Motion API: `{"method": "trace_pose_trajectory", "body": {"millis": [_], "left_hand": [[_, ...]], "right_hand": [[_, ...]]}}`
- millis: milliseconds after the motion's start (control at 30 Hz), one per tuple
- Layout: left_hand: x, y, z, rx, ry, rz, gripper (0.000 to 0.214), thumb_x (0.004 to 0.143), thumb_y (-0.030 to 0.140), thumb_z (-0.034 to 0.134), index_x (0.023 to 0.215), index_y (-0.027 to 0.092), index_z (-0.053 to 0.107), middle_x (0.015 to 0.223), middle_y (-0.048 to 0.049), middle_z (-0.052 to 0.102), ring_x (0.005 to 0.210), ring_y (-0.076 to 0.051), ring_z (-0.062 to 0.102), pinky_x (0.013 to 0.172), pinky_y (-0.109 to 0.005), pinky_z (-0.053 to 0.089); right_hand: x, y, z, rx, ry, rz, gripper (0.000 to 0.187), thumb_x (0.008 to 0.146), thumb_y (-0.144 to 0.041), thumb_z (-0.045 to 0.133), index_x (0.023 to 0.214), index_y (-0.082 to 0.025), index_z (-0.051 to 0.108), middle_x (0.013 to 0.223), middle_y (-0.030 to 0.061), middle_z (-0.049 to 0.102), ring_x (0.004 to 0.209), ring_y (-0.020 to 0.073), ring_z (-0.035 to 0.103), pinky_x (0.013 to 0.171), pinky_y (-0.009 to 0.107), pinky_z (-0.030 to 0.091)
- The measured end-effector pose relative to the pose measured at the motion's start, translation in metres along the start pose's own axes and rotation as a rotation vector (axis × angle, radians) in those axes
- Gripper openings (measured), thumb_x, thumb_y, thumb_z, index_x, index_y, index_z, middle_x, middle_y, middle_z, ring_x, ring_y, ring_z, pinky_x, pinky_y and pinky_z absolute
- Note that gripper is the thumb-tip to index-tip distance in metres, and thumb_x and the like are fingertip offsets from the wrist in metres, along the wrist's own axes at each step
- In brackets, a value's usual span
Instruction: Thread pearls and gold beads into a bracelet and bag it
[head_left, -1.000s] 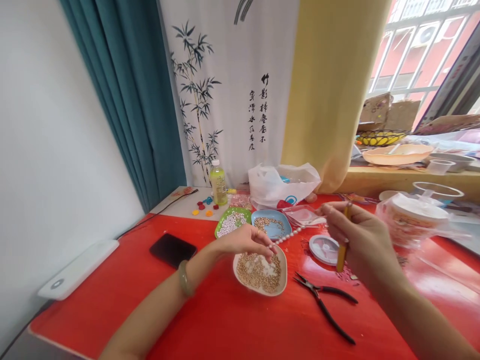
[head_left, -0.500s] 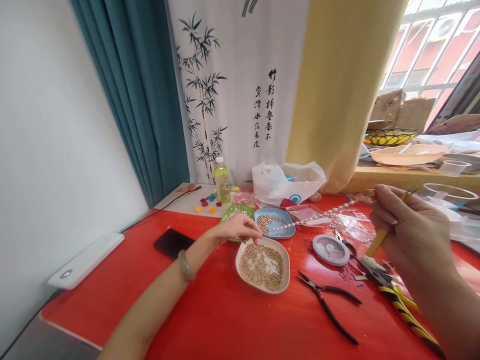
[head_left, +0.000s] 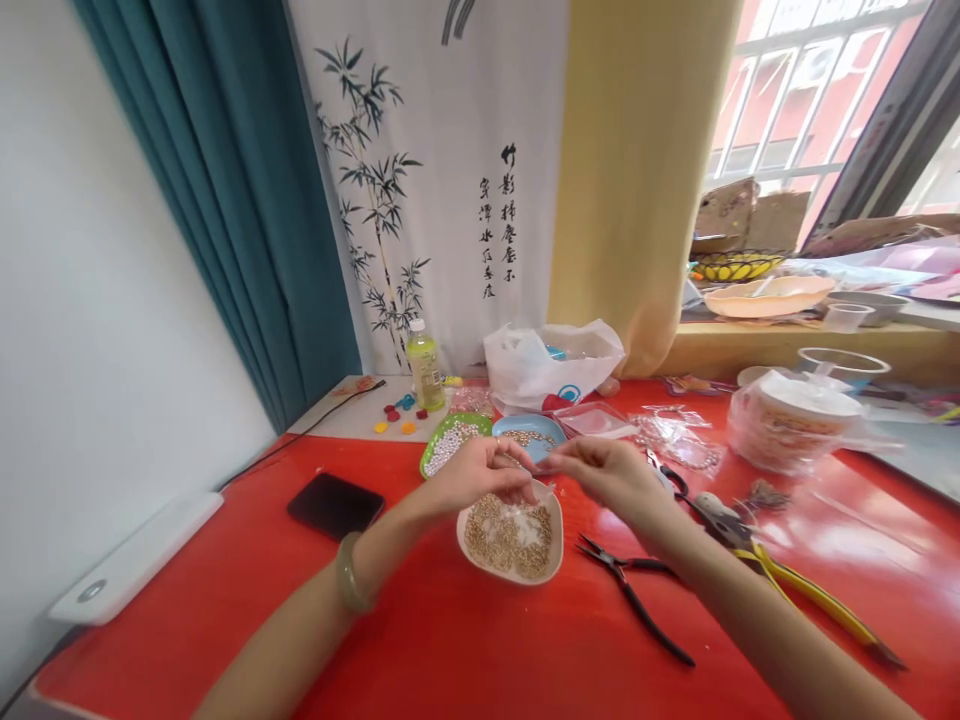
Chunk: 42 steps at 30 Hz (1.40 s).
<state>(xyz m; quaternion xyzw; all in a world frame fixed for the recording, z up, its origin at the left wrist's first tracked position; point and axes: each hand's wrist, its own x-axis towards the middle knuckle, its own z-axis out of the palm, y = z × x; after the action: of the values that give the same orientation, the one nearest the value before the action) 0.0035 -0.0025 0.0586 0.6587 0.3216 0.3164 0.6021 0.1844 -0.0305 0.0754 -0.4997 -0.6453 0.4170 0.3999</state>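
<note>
My left hand (head_left: 480, 472) and my right hand (head_left: 600, 470) meet fingertip to fingertip just above the far rim of a white dish (head_left: 551, 560) full of small gold beads. Both hands are pinched shut on something too small to make out. A green bangle sits on my left wrist. Behind the hands lie a blue dish (head_left: 551, 432) of gold beads and a green dish (head_left: 450, 442) of white pearls. Black pliers (head_left: 634, 595) lie right of the white dish.
On the red table (head_left: 450, 640) are a black phone (head_left: 334, 503), yellow-handled pliers (head_left: 795, 585), a white plastic bag (head_left: 551, 365), a green bottle (head_left: 424, 366), clear packets and a wrapped bowl (head_left: 795, 420). A white device (head_left: 127, 560) lies at the left edge.
My right hand has come down from the raised right, no longer holding the yellow tool and pearl strand, and now meets my left hand above the white dish. The camera has shifted.
</note>
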Motion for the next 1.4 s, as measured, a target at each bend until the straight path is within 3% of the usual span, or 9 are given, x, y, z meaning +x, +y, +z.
{"method": "trace_pose_trajectory", "body": {"millis": [133,267,433,633,800,967,1167,1300,1400], "left_hand": [[-0.005,0.006,0.013,0.028,0.065,0.051,0.023,0.071,0.031,0.06,0.079,0.014,0.046,0.058,-0.002,0.061,0.047,-0.008,0.051,0.046,-0.019,0.037],[-0.009,0.01,0.018,0.058,0.106,0.123,0.02,0.074,0.028,0.056,0.083,0.015,0.044,0.056,0.0003,0.058,0.055,-0.011,0.055,0.056,-0.023,0.039],[-0.009,0.008,0.016,0.047,0.141,0.182,0.016,0.077,0.026,0.051,0.085,0.015,0.044,0.058,0.0026,0.053,0.058,-0.011,0.054,0.059,-0.024,0.04],[-0.009,0.007,0.016,0.159,0.171,0.195,0.014,0.076,0.024,0.052,0.085,0.016,0.046,0.056,0.0045,0.049,0.053,-0.008,0.048,0.051,-0.02,0.036],[-0.006,0.009,0.012,-0.119,0.17,0.004,0.016,0.075,0.026,0.049,0.087,0.016,0.045,0.075,-0.0004,0.058,0.037,-0.002,0.041,0.038,-0.017,0.03],[-0.007,0.01,0.011,-0.336,0.043,-0.165,0.028,0.064,0.008,0.05,0.091,0.015,0.049,0.06,0.0034,0.056,0.037,-0.004,0.048,0.04,-0.016,0.037],[-0.007,0.011,0.017,-0.35,0.019,-0.231,0.022,0.065,0.017,0.063,0.084,0.01,0.056,0.068,-0.0043,0.064,0.047,-0.005,0.054,0.051,-0.017,0.045],[-0.006,0.009,0.015,-0.273,0.044,-0.234,0.019,0.062,0.023,0.068,0.072,0.009,0.06,0.062,-0.0037,0.064,0.048,-0.005,0.055,0.052,-0.018,0.045],[-0.006,0.007,0.012,-0.225,0.065,-0.22,0.021,0.06,0.026,0.07,0.069,0.009,0.062,0.057,-0.0024,0.063,0.047,-0.007,0.055,0.051,-0.019,0.046]], "right_hand": [[-0.005,0.006,0.02,0.189,-0.114,0.029,0.029,0.071,-0.044,0.056,0.066,-0.015,0.052,0.043,-0.0097,0.031,0.038,0.0034,0.02,0.037,0.02,0.011],[-0.006,0.008,0.022,0.258,-0.11,0.037,0.029,0.071,-0.043,0.058,0.066,-0.016,0.051,0.04,-0.0106,0.03,0.036,0.0031,0.018,0.037,0.021,0.009],[-0.006,0.006,0.021,0.271,-0.148,0.057,0.028,0.069,-0.042,0.059,0.066,-0.014,0.059,0.044,-0.006,0.044,0.036,0.0027,0.018,0.037,0.021,0.01],[-0.007,0.005,0.021,0.179,-0.143,0.019,0.017,0.064,-0.032,0.065,0.062,-0.016,0.06,0.058,0.0014,0.063,0.048,0.0084,0.046,0.046,0.022,0.031],[-0.007,0.008,0.018,0.064,-0.071,-0.092,0.016,0.071,-0.033,0.058,0.068,-0.018,0.061,0.066,0.002,0.063,0.063,0.0135,0.054,0.059,0.026,0.039],[-0.005,0.011,0.015,-0.061,0.076,-0.297,0.013,0.07,-0.031,0.059,0.067,-0.019,0.063,0.082,0.0024,0.053,0.067,0.0127,0.049,0.059,0.026,0.038],[-0.002,0.009,0.016,0.116,0.058,-0.17,0.017,0.067,-0.033,0.06,0.063,-0.017,0.058,0.075,0.0002,0.048,0.061,0.0101,0.044,0.053,0.023,0.034],[-0.004,0.004,0.018,0.221,0.007,-0.007,0.018,0.066,-0.033,0.059,0.065,-0.017,0.053,0.062,-0.0046,0.044,0.046,0.0052,0.033,0.043,0.02,0.026],[-0.005,0.002,0.018,0.194,-0.016,0.03,0.02,0.068,-0.035,0.058,0.065,-0.017,0.051,0.064,-0.0045,0.046,0.042,0.0034,0.027,0.039,0.02,0.021]]}}
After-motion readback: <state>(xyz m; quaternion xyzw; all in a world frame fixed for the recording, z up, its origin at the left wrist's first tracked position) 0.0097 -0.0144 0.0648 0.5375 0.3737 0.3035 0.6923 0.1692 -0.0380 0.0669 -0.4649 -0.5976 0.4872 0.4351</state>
